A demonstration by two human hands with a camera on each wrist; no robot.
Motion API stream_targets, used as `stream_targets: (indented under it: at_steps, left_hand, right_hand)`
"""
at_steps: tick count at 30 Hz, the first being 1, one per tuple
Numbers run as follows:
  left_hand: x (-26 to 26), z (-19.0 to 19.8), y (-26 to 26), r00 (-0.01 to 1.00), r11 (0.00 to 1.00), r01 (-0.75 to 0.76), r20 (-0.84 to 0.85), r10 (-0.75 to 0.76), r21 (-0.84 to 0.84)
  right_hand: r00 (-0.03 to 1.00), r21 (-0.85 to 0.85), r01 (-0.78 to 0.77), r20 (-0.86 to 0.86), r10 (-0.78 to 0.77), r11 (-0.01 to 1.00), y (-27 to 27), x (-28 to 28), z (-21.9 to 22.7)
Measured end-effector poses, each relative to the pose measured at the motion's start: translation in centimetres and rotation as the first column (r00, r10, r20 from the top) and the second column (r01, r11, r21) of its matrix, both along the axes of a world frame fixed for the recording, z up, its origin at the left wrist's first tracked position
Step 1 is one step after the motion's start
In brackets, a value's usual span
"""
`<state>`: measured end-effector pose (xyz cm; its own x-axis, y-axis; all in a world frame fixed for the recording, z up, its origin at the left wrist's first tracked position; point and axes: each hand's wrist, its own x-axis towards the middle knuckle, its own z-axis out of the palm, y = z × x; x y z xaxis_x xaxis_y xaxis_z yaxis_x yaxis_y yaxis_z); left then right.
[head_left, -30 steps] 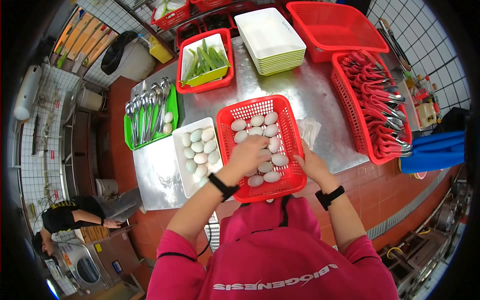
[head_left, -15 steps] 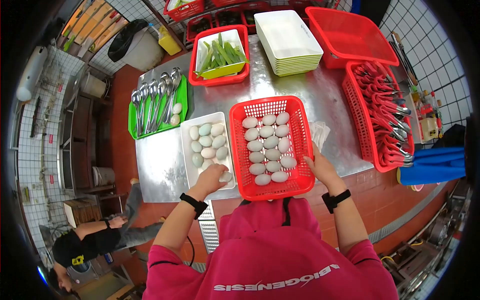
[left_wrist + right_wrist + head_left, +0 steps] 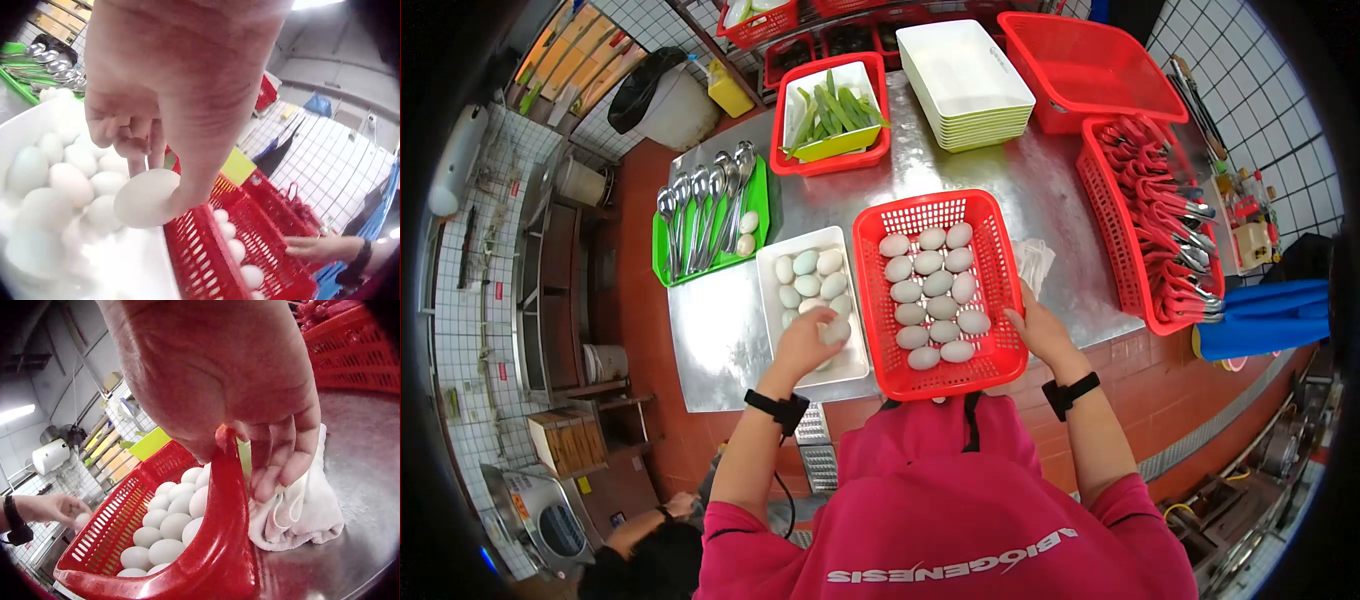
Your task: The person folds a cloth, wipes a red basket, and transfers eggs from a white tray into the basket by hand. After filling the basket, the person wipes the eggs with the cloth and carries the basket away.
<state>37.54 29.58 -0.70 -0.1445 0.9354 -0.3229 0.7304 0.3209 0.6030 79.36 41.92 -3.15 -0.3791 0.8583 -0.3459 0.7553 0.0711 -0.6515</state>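
My left hand (image 3: 805, 345) is over the near part of a white tray (image 3: 775, 335) of pale eggs. Between thumb and fingers it pinches one egg (image 3: 148, 199), raised above the tray floor in the left wrist view. Beside the tray stands a red perforated basket (image 3: 866, 250), where grey-white eggs (image 3: 938, 308) lie in rows. My right hand (image 3: 1045, 330) grips the basket's right rim, thumb on the inner side and fingers outside, as the right wrist view shows. A folded white cloth (image 3: 306, 515) lies just beyond those fingers.
At left, a green tray (image 3: 662, 262) bears spoons and two eggs. Behind are a red basket (image 3: 785, 150) of green vegetables, stacked white trays (image 3: 965, 75) and a large red tub (image 3: 1090, 75). A basket (image 3: 1105, 225) of red-handled utensils stands at right. Someone's arm (image 3: 640, 525) shows lower left.
My left hand left the red basket, reached the near end of the white tray, and now lifts an egg there. The right hand stays on the basket rim. The background person shifted lower.
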Motion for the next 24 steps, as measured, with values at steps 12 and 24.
stream_targets:
  at_steps: [12, 24]
  left_hand:
    - [18.0, 2.7, 6.3, 0.879, 0.854, 0.437, 0.066, -0.472, 0.281]
    - [24.6, -5.7, 6.9, 0.737, 0.732, 0.673, -0.19, -0.649, 0.109]
  right_hand:
    - [0.998, -0.016, -0.016, 0.055, 0.017, 1.0, 0.3, 0.2, -0.5]
    - [0.998, -0.035, -0.006, 0.064, 0.008, 0.999, 0.3, 0.0, 0.6]
